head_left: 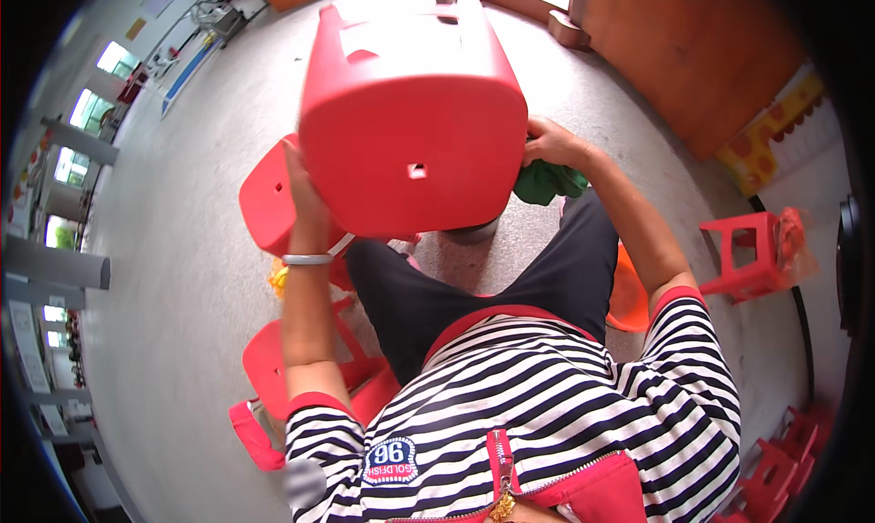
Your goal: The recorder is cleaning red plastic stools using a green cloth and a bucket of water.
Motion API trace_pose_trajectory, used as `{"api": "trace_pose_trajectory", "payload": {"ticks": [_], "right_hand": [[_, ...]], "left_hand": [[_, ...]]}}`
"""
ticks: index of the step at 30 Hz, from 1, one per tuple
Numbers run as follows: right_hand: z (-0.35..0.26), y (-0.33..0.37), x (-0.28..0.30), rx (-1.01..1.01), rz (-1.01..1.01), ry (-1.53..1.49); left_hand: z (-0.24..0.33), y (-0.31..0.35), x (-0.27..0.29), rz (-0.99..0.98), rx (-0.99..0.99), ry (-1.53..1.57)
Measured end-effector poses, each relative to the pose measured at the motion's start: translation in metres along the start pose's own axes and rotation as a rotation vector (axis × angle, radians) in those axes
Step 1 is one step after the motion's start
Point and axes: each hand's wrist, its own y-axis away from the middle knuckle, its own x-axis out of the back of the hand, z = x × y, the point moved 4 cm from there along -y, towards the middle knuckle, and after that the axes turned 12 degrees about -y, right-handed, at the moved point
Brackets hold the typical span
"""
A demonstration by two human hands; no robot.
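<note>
Head view: red stool (410, 158) sits just ahead of the knees (367, 261). Left hand (308, 193) braces its left side (finger closure hidden, cannot tell); right hand (550, 144) clutches green cloth (549, 184) opposite. Steady bracing should limit tipping.

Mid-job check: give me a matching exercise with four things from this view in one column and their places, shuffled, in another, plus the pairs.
Things:
1. Green cloth
2. Orange container
3. Silver band
4. Left hand

Places:
A. Around a wrist
B. Against the side of the large red stool
C. Bunched at the right hand
D. Beside the right trouser leg, partly hidden

Pairs: 1-C, 2-D, 3-A, 4-B
</note>
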Motion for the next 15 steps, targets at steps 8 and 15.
{"api": "trace_pose_trajectory", "payload": {"ticks": [8,15], "right_hand": [[0.14,-0.028,0.049,-0.106,0.037,0.238],[0.157,-0.048,0.072,-0.139,0.141,0.413]], "left_hand": [[-0.223,0.004,0.044,0.18,0.098,-0.003],[-0.225,0.025,0.025,0.277,0.325,0.105]]}}
